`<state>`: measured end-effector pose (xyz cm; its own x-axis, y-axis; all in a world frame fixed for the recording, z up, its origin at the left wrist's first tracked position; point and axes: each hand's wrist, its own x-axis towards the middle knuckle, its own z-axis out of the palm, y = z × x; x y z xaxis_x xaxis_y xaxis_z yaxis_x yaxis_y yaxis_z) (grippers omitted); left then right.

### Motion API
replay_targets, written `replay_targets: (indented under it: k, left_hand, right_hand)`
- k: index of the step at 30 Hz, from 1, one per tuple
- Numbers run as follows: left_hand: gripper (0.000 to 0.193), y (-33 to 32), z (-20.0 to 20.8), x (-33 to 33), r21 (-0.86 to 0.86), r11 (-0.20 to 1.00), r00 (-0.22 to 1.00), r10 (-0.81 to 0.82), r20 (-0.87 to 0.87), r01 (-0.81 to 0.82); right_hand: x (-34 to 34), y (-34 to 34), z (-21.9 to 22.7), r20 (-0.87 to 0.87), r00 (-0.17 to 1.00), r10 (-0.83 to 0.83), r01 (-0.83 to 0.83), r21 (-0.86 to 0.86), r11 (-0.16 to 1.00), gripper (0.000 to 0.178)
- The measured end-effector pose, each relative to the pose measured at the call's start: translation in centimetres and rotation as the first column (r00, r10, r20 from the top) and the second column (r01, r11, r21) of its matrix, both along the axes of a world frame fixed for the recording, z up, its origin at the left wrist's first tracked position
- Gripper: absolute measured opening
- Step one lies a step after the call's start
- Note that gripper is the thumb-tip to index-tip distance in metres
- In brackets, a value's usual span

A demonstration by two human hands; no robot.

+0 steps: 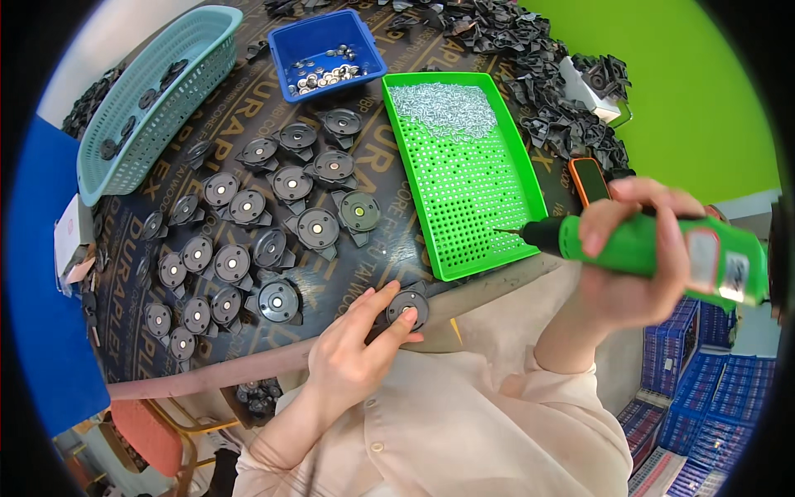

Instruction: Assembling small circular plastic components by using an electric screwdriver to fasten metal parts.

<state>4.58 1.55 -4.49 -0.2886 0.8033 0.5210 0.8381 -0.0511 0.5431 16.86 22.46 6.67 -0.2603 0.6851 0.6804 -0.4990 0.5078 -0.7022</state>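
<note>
At the table's near edge, my left hand (358, 341) holds a round black plastic part (408, 310), with the thumb across its face and the fingers along its far side. My right hand (636, 253) is wrapped round a green electric screwdriver (617, 245), raised at the right. Its thin bit points left, over the near end of a shallow green perforated tray (464, 186). A heap of small silver screws (447, 110) lies in the tray's far end. Many similar round parts (292, 183) with pale metal centres stand in rough rows left of the tray.
A blue bin (310, 40) with small round metal pieces stands at the back. To its left is a long pale-teal basket (195, 93) holding a few black parts. Black plastic pieces (522, 50) are piled at the back right. An orange-cased phone (590, 182) lies beside the tray.
</note>
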Motion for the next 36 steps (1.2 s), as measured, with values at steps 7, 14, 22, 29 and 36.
replay_targets:
  k: [7,14,22,29,36]
  left_hand:
    - [0.039,0.1,-0.1,0.0,-0.005,1.000,1.000,0.012,0.010,-0.012]
    - [0.035,-0.1,-0.1,-0.1,-0.023,0.999,0.998,-0.032,0.054,0.034]
    - [0.035,0.0,-0.2,-0.1,-0.001,1.000,1.000,-0.005,0.028,0.005]
    - [0.034,0.4,0.2,-0.1,0.027,0.999,1.000,0.023,0.021,-0.024]
    - [0.019,0.4,0.5,-0.2,0.031,0.999,0.999,0.014,0.029,-0.015]
  right_hand:
    - [-1.6,0.9,-1.1,0.035,0.999,0.009,-0.007,-0.055,0.998,0.013]
    - [-1.2,1.2,-1.3,0.150,0.988,-0.031,0.035,-0.022,0.999,0.019]
    - [-1.9,0.7,-1.0,0.083,0.996,-0.015,0.014,0.012,1.000,0.017]
    - [-0.3,-4.6,1.4,0.056,0.828,0.558,-0.560,0.028,0.828,0.022]
    - [-1.3,-6.2,0.0,0.166,0.814,0.557,-0.553,-0.072,0.830,0.021]
